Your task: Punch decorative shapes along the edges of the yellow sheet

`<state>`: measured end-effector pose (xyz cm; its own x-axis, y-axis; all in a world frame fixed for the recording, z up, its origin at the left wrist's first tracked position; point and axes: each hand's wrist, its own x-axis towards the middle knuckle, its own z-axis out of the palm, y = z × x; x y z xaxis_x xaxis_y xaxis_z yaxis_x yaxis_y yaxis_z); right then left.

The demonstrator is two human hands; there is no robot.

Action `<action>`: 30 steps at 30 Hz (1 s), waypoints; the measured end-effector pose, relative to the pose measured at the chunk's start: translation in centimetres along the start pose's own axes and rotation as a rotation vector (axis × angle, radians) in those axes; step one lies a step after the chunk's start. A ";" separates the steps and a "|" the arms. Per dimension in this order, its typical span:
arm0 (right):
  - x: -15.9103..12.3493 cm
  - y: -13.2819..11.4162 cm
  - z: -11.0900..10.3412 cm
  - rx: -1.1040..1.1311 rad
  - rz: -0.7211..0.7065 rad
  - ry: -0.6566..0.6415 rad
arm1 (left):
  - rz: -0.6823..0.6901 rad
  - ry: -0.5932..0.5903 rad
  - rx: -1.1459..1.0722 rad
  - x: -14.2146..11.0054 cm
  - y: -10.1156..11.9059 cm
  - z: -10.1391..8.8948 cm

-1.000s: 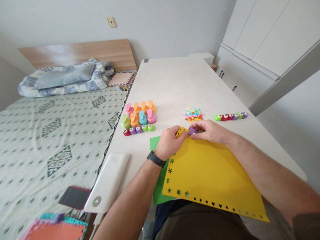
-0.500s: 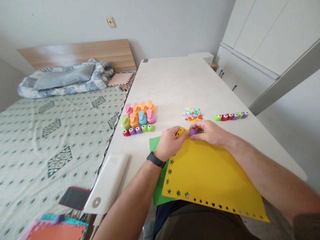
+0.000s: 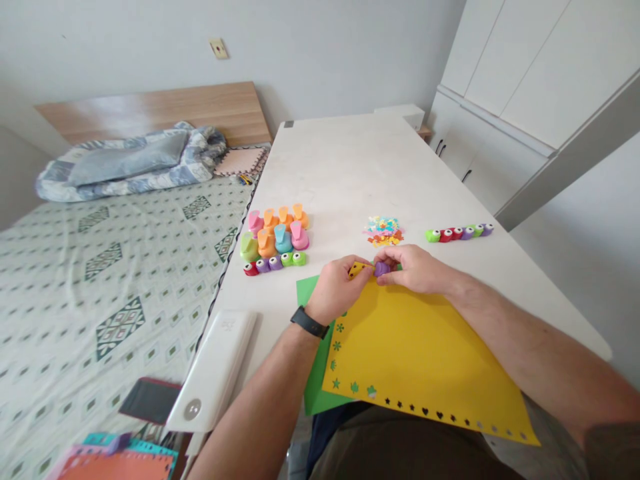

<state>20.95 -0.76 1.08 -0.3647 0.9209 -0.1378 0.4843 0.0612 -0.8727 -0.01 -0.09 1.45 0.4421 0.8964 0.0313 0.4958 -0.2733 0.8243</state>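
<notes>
A yellow sheet [image 3: 425,353] with punched shapes along its left and near edges lies on the white table [image 3: 350,167], over a green sheet [image 3: 313,373]. My left hand [image 3: 336,288], a black band on its wrist, pinches the yellow sheet's far corner. My right hand [image 3: 415,268] is closed on a small purple punch [image 3: 382,269] set at that same corner. Both hands touch each other over the corner.
Large pastel punches [image 3: 275,233] and a row of small punches [image 3: 274,263] stand at the left. A pile of cut-out shapes [image 3: 384,230] and another punch row [image 3: 459,233] lie farther right. A white device [image 3: 215,373], a dark phone [image 3: 150,400] and coloured foam sheets [image 3: 115,460] sit near the bed.
Hands and punch stay at the yellow sheet's far corner; only the camera view has shifted slightly.
</notes>
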 end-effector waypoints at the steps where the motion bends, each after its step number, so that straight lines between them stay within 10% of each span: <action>1: 0.0 0.1 0.1 -0.006 0.002 0.007 | 0.001 0.003 0.002 0.0 0.0 0.0; 30: -0.7 -0.6 -0.1 -0.059 -0.072 0.050 | -0.088 -0.119 -0.185 -0.2 -0.3 -0.1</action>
<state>20.97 -1.42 1.76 -0.3608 0.9313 -0.0503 0.5049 0.1497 -0.8501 -0.33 -0.18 1.31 0.4935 0.8636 -0.1034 0.3962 -0.1174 0.9106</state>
